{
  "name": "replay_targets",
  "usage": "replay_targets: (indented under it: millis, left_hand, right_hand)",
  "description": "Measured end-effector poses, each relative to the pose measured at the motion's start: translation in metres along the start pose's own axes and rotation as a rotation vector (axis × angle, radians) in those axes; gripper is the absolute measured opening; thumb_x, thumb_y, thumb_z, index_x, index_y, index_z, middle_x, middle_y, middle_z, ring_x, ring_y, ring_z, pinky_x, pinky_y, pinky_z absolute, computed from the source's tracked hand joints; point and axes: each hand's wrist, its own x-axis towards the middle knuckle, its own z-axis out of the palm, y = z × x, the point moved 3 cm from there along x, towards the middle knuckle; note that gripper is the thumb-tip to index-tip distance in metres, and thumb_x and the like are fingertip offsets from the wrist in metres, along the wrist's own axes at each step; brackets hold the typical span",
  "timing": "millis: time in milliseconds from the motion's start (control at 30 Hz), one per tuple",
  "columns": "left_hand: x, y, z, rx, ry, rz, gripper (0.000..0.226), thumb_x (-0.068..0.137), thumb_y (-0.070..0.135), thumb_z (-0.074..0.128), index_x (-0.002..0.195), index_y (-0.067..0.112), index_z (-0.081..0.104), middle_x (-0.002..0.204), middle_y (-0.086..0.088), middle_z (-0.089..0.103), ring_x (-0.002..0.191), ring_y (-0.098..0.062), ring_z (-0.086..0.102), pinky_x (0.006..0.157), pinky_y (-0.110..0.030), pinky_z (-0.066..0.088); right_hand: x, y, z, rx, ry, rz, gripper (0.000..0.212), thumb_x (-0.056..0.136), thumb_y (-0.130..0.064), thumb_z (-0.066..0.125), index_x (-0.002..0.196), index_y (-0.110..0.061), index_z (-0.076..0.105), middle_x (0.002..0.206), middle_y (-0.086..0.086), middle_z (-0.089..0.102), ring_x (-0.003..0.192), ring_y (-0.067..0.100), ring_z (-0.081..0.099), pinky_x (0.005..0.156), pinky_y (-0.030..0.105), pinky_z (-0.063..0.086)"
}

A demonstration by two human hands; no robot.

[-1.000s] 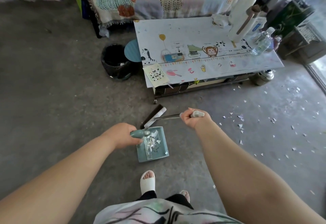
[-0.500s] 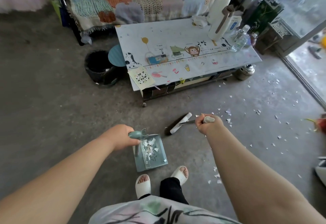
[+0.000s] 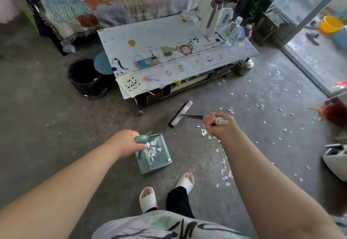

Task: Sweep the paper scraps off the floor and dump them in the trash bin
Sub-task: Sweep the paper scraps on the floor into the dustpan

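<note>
The dustpan (image 3: 163, 160) is gripped by its handle in the left hand (image 3: 127, 143), fingers curled round it. Scraps (image 3: 152, 145) are heaped in the pan just right of that hand. The broom (image 3: 181, 113) is clenched by its handle in the right hand (image 3: 219, 126), its head lying beyond, seemingly on the floor (image 3: 56, 126). More scraps are scattered below and right of the right hand. The bin (image 3: 88, 88) is seen well beyond the left hand, beside the worktop (image 3: 159, 32).

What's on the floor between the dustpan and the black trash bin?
Nothing: the head view shows only bare concrete floor between the dustpan and the trash bin.
</note>
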Motion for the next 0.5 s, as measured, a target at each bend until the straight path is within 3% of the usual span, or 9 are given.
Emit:
replay_targets:
  millis: [100,167,300,500]
  left_hand:
    - [0.008,0.014,0.0,0.047,-0.013,0.01,0.024,0.084,0.046,0.067,0.07,0.028,0.057,0.072,0.007,0.06,0.068,-0.011,0.055,0.056,-0.028,0.037]
    - [0.013,0.023,-0.001,0.071,-0.006,0.008,0.027,0.083,0.047,0.066,0.068,0.028,0.055,0.072,0.008,0.059,0.069,-0.012,0.056,0.058,-0.028,0.037]
    - [0.024,0.042,-0.004,0.099,0.01,-0.002,0.029,0.083,0.048,0.066,0.067,0.028,0.054,0.072,0.007,0.059,0.07,-0.012,0.055,0.059,-0.028,0.037]
    - [0.044,0.091,-0.001,0.101,0.014,-0.01,0.03,0.085,0.045,0.066,0.066,0.025,0.054,0.072,0.004,0.058,0.067,-0.012,0.053,0.057,-0.029,0.035]
  right_hand:
    - [0.0,-0.005,-0.005,0.001,-0.022,0.035,0.022,0.081,0.008,0.04,0.069,-0.009,0.035,0.054,0.004,0.034,0.038,0.015,0.038,0.029,0.015,0.035]
    - [0.001,-0.012,-0.011,-0.03,0.02,0.031,0.022,0.085,0.008,0.039,0.069,-0.007,0.036,0.057,0.004,0.036,0.045,0.014,0.037,0.029,0.014,0.035]
    - [0.01,-0.034,-0.031,-0.115,0.114,0.009,0.022,0.092,0.001,0.039,0.071,-0.004,0.041,0.062,0.005,0.038,0.028,0.016,0.04,0.028,0.013,0.035]
    - [0.024,-0.098,-0.081,-0.186,0.278,-0.041,0.018,0.088,0.0,0.043,0.071,-0.006,0.042,0.066,-0.001,0.036,0.029,0.013,0.043,0.031,0.015,0.038]
